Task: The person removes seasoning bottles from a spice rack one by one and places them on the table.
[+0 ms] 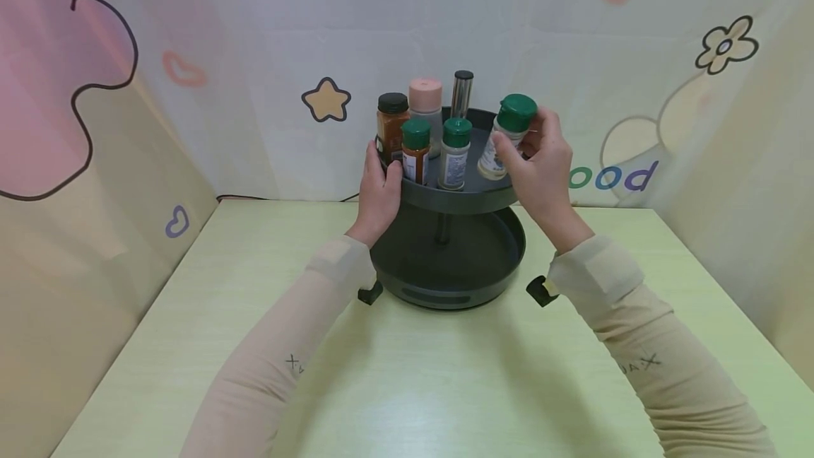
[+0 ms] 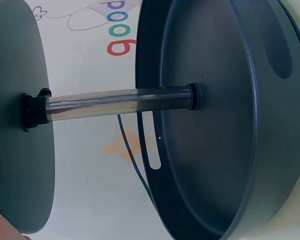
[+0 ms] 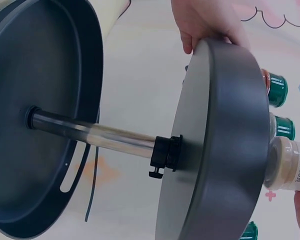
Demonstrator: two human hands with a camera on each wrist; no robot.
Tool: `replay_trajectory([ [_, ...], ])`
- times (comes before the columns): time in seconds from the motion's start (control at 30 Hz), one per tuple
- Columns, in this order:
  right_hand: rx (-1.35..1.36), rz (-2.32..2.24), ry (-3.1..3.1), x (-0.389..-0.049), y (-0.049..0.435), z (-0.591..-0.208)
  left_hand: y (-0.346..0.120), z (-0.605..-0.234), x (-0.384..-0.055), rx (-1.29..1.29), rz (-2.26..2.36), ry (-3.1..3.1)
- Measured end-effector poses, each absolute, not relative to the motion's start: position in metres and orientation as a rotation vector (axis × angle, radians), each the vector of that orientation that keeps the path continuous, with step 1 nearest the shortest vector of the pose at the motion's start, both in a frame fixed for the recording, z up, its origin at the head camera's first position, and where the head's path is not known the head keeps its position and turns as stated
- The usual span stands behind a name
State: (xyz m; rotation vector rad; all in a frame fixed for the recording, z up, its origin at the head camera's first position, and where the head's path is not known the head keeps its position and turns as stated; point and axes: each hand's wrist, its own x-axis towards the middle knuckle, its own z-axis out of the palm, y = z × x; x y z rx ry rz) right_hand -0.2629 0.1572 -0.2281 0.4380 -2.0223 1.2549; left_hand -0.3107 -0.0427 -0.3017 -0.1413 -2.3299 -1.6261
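The left hand (image 1: 379, 196) grips the upper tray (image 1: 458, 201); a pale shaker (image 1: 453, 165) stands on it. Farther right, over the tray, the right hand (image 1: 545, 169) pinches a tilted bottle (image 1: 490, 157) between curled fingers; its base, if swung left, could knock that shaker; a slack hold might drop it.

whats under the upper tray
Under the upper tray, a central pole runs down to the lower tray. Whatever lies beneath the lower tray is covered and cannot be seen.

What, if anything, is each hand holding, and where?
The right hand holds a green-capped jar by its body; the left hand, the upper tray by its rim.
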Motion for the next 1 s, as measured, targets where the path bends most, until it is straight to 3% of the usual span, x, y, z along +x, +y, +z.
replay_trajectory([
  [1.0, 0.632, 1.504, -2.036, -0.223, 0.148, -0.234, -0.044, -0.304, -0.311, -0.155, -1.619, -2.328],
])
